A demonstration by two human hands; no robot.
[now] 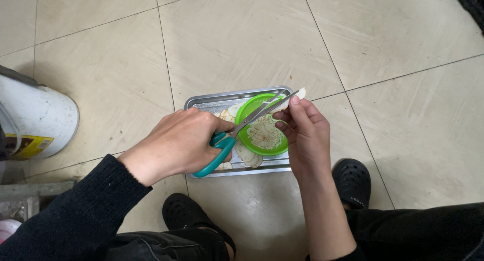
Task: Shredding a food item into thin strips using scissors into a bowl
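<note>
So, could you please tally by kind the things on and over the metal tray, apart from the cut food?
Teal-handled scissors, in the left hand: 1
Round green plastic strainer bowl: 1
Rectangular steel tray: 1
Pale slice, in the right hand: 1
Total: 4

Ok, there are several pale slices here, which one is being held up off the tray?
The slice pinched in the right hand, across the scissors blades above the green bowl. The other slices lie flat in the metal tray.
</note>
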